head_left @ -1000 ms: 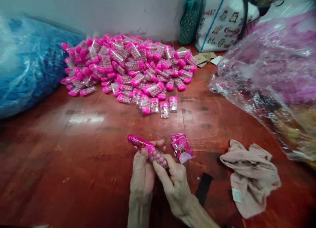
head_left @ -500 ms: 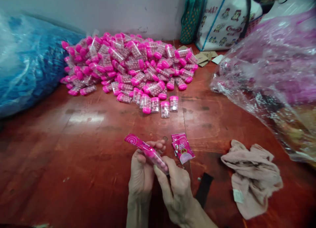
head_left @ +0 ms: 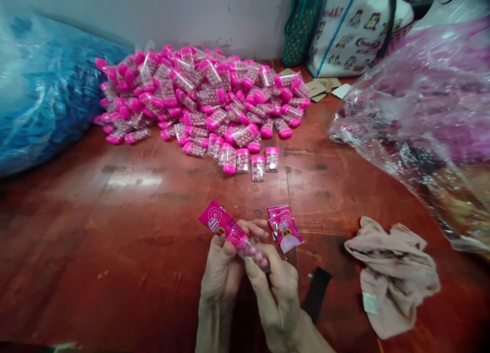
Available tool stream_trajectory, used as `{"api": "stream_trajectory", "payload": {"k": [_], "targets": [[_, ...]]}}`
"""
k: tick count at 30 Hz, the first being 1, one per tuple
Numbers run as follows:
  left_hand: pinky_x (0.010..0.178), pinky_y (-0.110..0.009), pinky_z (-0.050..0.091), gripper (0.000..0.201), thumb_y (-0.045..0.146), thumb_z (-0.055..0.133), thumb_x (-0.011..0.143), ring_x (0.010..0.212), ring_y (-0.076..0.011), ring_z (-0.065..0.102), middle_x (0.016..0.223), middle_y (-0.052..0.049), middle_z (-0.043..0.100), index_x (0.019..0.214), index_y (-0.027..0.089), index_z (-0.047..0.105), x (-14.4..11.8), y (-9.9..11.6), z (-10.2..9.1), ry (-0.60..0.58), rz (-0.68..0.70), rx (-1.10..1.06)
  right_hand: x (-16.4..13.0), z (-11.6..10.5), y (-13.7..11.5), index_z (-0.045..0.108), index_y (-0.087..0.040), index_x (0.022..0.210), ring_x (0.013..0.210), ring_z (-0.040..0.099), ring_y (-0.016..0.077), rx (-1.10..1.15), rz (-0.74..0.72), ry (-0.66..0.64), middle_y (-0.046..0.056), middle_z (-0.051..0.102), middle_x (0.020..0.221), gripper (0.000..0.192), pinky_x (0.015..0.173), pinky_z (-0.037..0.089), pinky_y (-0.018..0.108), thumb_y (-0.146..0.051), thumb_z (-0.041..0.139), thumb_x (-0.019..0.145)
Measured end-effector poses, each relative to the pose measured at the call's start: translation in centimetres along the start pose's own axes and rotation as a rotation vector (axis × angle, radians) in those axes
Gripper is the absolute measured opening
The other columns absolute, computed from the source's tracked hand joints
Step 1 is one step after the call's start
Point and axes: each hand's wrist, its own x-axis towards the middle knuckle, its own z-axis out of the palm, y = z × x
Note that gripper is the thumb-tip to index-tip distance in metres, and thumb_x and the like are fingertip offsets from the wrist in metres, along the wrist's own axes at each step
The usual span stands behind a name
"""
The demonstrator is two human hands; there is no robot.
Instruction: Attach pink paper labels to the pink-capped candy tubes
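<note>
Between my hands is a small clear candy bottle filled with pink balls, tilted with its base toward my right. A pink printed sleeve covers its cap end and sticks out beyond it at the upper left. My right hand grips the clear base between thumb and fingers. My left hand is closed about the sleeve's lower part, thumb in front and fingers behind. Just right of the hands lies a small stack of flat pink sleeves.
A big heap of pink-capped candy bottles lies against the wall. A blue-filled plastic bag stands left, a pink-filled one right. Also on the wooden table are a crumpled beige cloth, a black strip and cardboard pieces.
The sleeve has turned to show its broad printed face, and my left thumb has come up against it. The bottle and my hands have shifted slightly right. The view has moved a little.
</note>
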Motion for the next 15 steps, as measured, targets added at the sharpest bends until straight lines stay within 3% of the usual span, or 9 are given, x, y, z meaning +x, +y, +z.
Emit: {"api": "stream_trajectory", "payload": {"k": [5,8,12,15], "targets": [[0.088,-0.037,0.045,0.025,0.034,0.07,0.066,0.101,-0.0243,0.055,0.088,-0.006,0.064,0.085,0.016,0.068,0.0,0.0,0.5,0.175,0.07,0.015,-0.1,0.2,0.5,0.055,-0.017,0.092,0.053,0.057,0.0122,0.005,-0.02,0.025,0.001,0.059,0.067,0.014,0.051,0.042,0.021,-0.02,0.041,0.088],[0.081,-0.034,0.05,0.024,0.035,0.069,0.067,0.091,-0.023,0.061,0.087,-0.006,0.066,0.082,0.016,0.068,0.1,-0.4,1.1,0.206,-0.045,-0.032,0.0,0.4,0.7,0.056,-0.018,0.097,0.061,0.061,0.0135,0.02,0.037,0.06,0.002,0.063,0.074,0.017,0.058,0.046,0.021,-0.02,0.041,0.088],[0.072,-0.031,0.053,0.023,0.034,0.07,0.066,0.081,-0.0221,0.064,0.078,-0.006,0.067,0.076,0.014,0.068,0.2,-0.6,1.9,0.211,-0.168,-0.047,0.3,0.8,0.9,0.053,-0.02,0.11,0.084,0.063,0.0154,0.115,0.109,0.118,0.006,0.065,0.099,0.024,0.074,0.048,0.022,-0.021,0.043,0.088],[0.069,-0.03,0.054,0.025,0.034,0.071,0.065,0.077,-0.0214,0.065,0.083,-0.009,0.069,0.08,0.014,0.068,0.3,-0.5,2.0,0.245,-0.196,-0.058,0.4,1.0,1.2,0.054,-0.019,0.106,0.074,0.063,0.0141,0.143,0.133,0.125,0.004,0.065,0.087,0.021,0.066,0.048,0.022,-0.022,0.044,0.088]]}}
